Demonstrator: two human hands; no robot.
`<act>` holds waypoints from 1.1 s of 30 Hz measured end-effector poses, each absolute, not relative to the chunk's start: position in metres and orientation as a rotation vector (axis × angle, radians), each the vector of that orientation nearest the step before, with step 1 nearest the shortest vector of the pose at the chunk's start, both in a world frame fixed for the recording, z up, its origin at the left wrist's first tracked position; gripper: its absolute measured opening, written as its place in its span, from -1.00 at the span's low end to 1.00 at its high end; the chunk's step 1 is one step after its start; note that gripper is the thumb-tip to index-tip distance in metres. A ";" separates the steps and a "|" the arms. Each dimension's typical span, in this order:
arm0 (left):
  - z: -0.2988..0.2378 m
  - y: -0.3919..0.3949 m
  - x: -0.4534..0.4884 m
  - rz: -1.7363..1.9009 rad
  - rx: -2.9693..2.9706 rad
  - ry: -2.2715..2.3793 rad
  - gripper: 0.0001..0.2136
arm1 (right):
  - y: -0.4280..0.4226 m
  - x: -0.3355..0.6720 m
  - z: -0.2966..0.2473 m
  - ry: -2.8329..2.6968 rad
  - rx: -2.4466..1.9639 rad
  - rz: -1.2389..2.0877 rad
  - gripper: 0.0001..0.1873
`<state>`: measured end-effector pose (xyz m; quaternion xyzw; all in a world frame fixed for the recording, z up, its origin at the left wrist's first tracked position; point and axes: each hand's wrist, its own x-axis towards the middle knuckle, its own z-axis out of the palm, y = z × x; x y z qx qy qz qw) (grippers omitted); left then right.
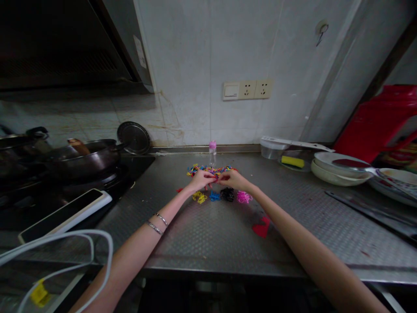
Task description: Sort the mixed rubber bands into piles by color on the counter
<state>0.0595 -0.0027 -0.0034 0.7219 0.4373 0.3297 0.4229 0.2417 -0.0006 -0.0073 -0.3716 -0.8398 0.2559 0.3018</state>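
My left hand (pixel 201 178) and my right hand (pixel 233 179) meet over the steel counter (pixel 208 243), fingertips pinched together. Something small and reddish shows between them, too small to name. Just behind lies a mixed heap of colourful small bands (pixel 194 168), partly covered by my hands. In front of my fingers sit separate little piles: yellow bands (pixel 200 198), blue bands (pixel 214 196), black bands (pixel 227 194) and pink bands (pixel 244 197). A bit of red (pixel 179 190) peeks out beside my left wrist. Behind the heap stands a small clear bottle with a pink cap (pixel 213 152).
A red cut-out piece (pixel 261 227) lies near my right forearm. On the left are a pan (pixel 87 161), a white device (pixel 68 215) and a looped cable (pixel 109 248). Bowls (pixel 335 171), a yellow sponge (pixel 292 162) and a red jug (pixel 374 126) stand right.
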 end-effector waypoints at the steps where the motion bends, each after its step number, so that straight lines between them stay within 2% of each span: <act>1: -0.003 -0.003 0.060 0.829 1.801 1.090 -0.83 | -0.001 0.242 -0.008 -2.225 -0.984 0.691 -0.73; 12: -0.008 -0.001 0.063 0.924 1.742 1.053 -0.81 | -0.004 0.237 -0.009 -2.205 -1.028 0.541 -0.74; 19: -0.009 0.009 0.050 1.001 1.770 1.238 -0.79 | 0.005 0.259 -0.001 -2.185 -1.163 0.555 -0.73; 22: -0.011 0.015 0.042 1.013 1.865 1.324 -0.83 | 0.007 0.277 0.006 -2.209 -1.233 0.656 -0.74; 29: -0.015 0.021 0.034 1.036 1.969 1.447 -0.83 | 0.000 0.317 0.025 -2.338 -1.518 1.238 -0.79; 33: -0.015 0.020 0.034 1.034 2.024 1.460 -0.82 | -0.003 0.323 0.026 -2.337 -1.686 1.306 -0.77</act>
